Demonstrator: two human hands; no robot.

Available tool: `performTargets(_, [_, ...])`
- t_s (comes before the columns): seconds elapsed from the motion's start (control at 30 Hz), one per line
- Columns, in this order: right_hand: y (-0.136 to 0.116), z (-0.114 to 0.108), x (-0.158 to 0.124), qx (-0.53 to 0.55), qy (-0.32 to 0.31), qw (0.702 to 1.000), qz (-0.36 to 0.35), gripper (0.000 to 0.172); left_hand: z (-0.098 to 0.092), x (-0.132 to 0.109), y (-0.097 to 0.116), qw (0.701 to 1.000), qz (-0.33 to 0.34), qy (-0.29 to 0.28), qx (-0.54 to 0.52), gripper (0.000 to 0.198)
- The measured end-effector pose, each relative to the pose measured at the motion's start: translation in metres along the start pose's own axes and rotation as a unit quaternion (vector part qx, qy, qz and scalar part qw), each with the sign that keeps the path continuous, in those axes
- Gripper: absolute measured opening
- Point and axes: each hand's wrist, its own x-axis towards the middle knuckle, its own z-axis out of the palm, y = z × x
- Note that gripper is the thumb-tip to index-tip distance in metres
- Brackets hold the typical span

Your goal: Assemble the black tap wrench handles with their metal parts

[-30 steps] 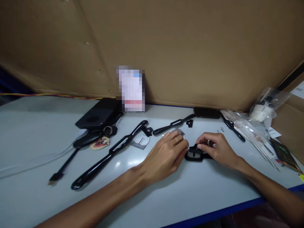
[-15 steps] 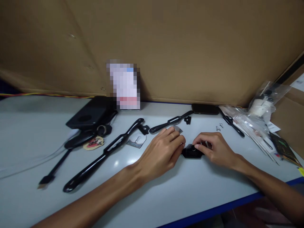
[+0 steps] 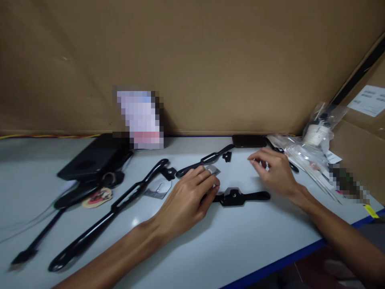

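A small black spokeshave [image 3: 255, 196] lies on the table, its middle fitted with a black cap [image 3: 233, 197] that has a small hole. My left hand [image 3: 192, 190] is closed around its left handle. My right hand [image 3: 270, 170] hovers above the table behind the tool's right handle, holding nothing that I can see, fingers loosely curled and thumb slightly apart. A metal blade [image 3: 213, 170] lies just behind my left hand. Farther back are a second spokeshave body [image 3: 207, 159] and a loose black cap [image 3: 226, 157]. The two small screws are hidden, likely behind my right hand.
A larger black spokeshave body [image 3: 111, 214], a cap [image 3: 169, 173] and a blade [image 3: 159, 188] lie left. A black box [image 3: 90, 160] and a cable are beyond. Along the back are a blurred upright screen [image 3: 142, 120], a dark phone [image 3: 249, 141] and plastic bags [image 3: 315, 132].
My right hand has come off the spokeshave's cap and moved back over the table, uncovering the right handle. My left hand keeps its hold. The camera view has shifted.
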Motion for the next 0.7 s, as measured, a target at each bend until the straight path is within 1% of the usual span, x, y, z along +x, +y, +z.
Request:
performTargets(0.07, [0.016, -0.014, 0.011, -0.064, 0.039, 0.997, 0.035, 0.018, 0.001, 0.0, -0.001, 1.0, 0.006, 0.01, -0.003, 0.022])
performTargets(0.13, [0.032, -0.026, 0.018, -0.134, 0.029, 0.986, 0.091, 0.018, 0.003, 0.0, -0.002, 1.0, 0.015, 0.024, -0.006, 0.021])
performTargets(0.23, [0.052, -0.035, 0.022, -0.208, -0.047, 0.965, 0.154, 0.023, 0.005, 0.0, -0.003, 0.999, 0.031, 0.04, -0.008, 0.019])
performTargets(0.33, [0.062, -0.038, 0.02, -0.219, -0.125, 0.954, 0.159, 0.024, 0.004, 0.0, -0.004, 0.998, 0.04, 0.055, -0.009, 0.018])
performTargets(0.47, [0.058, -0.038, 0.015, -0.194, -0.205, 0.95, 0.136, 0.019, 0.003, 0.0, -0.004, 0.996, 0.054, 0.067, -0.007, 0.022])
performTargets(0.57, [0.047, -0.035, 0.013, -0.211, -0.243, 0.938, 0.13, 0.026, 0.002, 0.0, -0.001, 0.996, 0.055, 0.063, -0.006, 0.023])
performTargets(0.7, [0.038, -0.025, 0.011, -0.266, -0.293, 0.913, 0.099, 0.034, 0.001, -0.001, 0.002, 0.999, 0.027, 0.042, 0.0, 0.023])
